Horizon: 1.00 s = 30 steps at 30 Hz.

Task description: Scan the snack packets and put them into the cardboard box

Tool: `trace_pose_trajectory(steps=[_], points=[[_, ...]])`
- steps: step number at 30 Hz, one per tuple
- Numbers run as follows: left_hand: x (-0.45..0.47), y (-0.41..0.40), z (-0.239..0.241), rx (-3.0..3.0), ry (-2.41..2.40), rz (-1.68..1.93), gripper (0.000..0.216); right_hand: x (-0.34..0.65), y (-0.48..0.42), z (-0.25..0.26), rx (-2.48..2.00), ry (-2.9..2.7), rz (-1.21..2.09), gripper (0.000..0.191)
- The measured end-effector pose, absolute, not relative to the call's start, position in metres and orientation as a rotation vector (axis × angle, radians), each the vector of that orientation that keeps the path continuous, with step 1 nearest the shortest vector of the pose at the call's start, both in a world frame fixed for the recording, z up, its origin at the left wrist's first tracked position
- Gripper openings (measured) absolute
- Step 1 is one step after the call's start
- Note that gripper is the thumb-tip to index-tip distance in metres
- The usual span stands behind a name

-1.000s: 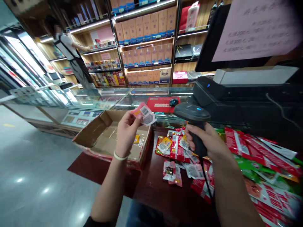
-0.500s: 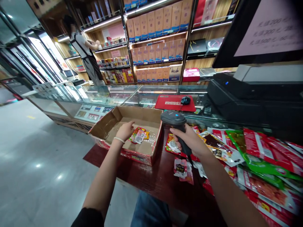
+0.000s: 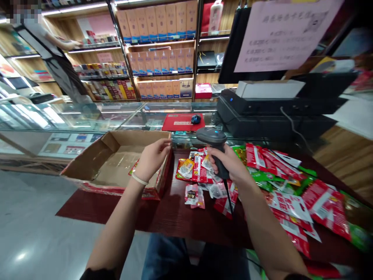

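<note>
Past denim-clad knees (image 3: 166,258) runs a glossy, dark red tabletop (image 3: 171,225). Crinkly, shiny packets (image 3: 326,206) lie heaped toward its right. Above them the right hand (image 3: 230,162) has its fingers wrapped round the handle of a smooth black scanner (image 3: 210,135). The left hand (image 3: 151,159), loosely bent with nothing visible in it, hangs over the right side of a shallow cardboard box (image 3: 113,165). Beyond are a flat red mat (image 3: 176,123), a rounded mouse (image 3: 196,119), then square-edged cartons (image 3: 157,23) on wood-backed shelves (image 3: 230,79).
</note>
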<state>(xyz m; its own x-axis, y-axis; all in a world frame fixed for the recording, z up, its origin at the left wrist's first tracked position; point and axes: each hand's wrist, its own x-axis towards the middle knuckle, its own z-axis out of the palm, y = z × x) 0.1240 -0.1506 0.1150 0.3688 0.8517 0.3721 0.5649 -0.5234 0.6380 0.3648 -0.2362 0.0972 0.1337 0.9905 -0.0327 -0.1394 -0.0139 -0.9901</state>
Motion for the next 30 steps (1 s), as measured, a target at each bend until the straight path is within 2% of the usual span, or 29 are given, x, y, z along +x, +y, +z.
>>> trace_pose_trajectory(steps=[4, 8, 11, 14, 17, 23, 26, 30], points=[[0.175, -0.175, 0.108, 2.271, 0.97, 0.965, 0.025, 0.395, -0.257, 0.083, -1.263, -0.933, 1.146, 0.033], [0.216, -0.183, 0.071, 2.263, 0.826, 0.912, 0.025, 0.416, -0.27, 0.067, -1.344, -0.861, 1.097, 0.035], [0.234, -0.174, 0.034, 2.285, 1.012, 0.769, 0.025, 0.424, -0.273, 0.055, -1.326, -0.822, 1.085, 0.035], [0.243, -0.165, 0.005, 2.408, 1.271, 0.469, 0.023, 0.426, -0.271, 0.046, -1.325, -0.796, 1.094, 0.035], [0.248, -0.164, -0.008, 2.516, 1.339, 0.264, 0.038, 0.424, -0.268, 0.041, -1.332, -0.795, 1.08, 0.034], [0.252, -0.168, -0.018, 2.583, 1.31, 0.298, 0.07, 0.421, -0.268, 0.035, -1.356, -0.786, 1.109, 0.038], [0.25, -0.162, -0.024, 2.52, 1.272, 0.322, 0.075, 0.421, -0.268, 0.031, -1.342, -0.791, 1.104, 0.037], [0.248, -0.149, -0.026, 2.509, 1.197, 0.251, 0.071, 0.419, -0.269, 0.03, -1.327, -0.797, 1.108, 0.036]])
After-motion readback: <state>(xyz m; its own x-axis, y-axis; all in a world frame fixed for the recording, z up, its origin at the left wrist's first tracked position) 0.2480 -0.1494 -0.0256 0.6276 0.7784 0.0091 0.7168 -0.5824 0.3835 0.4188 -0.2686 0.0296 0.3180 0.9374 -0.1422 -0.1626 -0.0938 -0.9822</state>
